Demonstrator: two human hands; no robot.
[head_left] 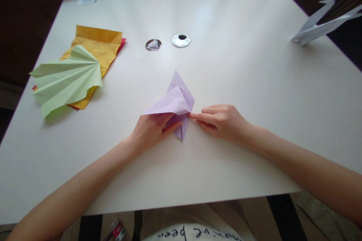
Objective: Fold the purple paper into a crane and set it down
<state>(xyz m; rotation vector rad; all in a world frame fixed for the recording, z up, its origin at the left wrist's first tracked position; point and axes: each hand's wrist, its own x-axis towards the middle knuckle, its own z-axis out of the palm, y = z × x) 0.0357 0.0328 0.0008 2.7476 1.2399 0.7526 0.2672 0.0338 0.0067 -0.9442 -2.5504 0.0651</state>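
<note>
A partly folded lilac paper (pixel 177 99) lies on the white table (pixel 232 67) near its front middle, one flap raised. My left hand (pixel 151 130) grips the paper's lower left part, thumb and fingers closed on the flap. The fingertips of my right hand (pixel 219 119) pinch or press the paper's right corner against the table.
A pleated green paper fan (pixel 66 79) lies at the left on yellow folded paper (pixel 98 45) and a red sheet. Two round cable holes (pixel 181 40) sit mid-table. A white folded paper shape (pixel 319 26) rests at the right edge. Paper scraps lie along the far edge.
</note>
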